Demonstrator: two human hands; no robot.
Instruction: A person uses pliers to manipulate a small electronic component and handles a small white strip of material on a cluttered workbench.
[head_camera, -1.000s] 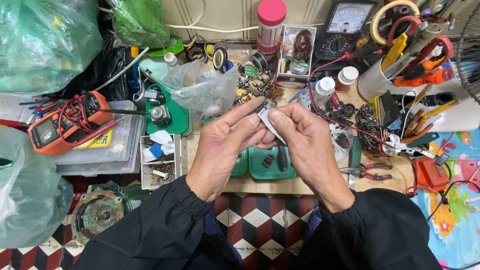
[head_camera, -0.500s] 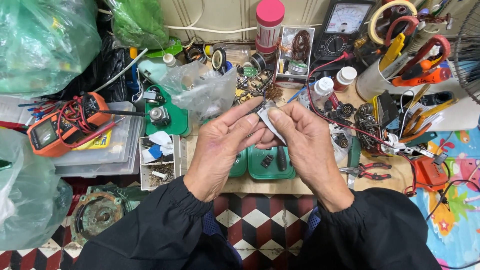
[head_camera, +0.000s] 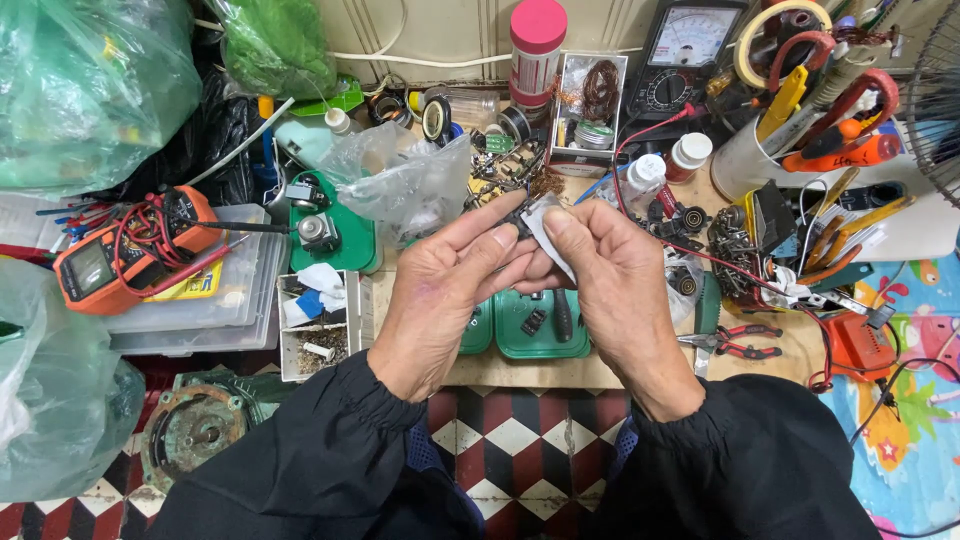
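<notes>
Centre of bench: your left hand (head_camera: 445, 290) and right hand (head_camera: 610, 285) meet, fingertips pinched together on a small dark part wrapped in a white scrap (head_camera: 540, 222). Green trays (head_camera: 540, 335) lie at 6 o'clock beneath them; an orange multimeter (head_camera: 125, 255) at 9 o'clock.

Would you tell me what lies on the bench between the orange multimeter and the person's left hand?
In the head view, between the orange multimeter and the left hand lie a clear lidded box and a small open tray of scraps.
</notes>
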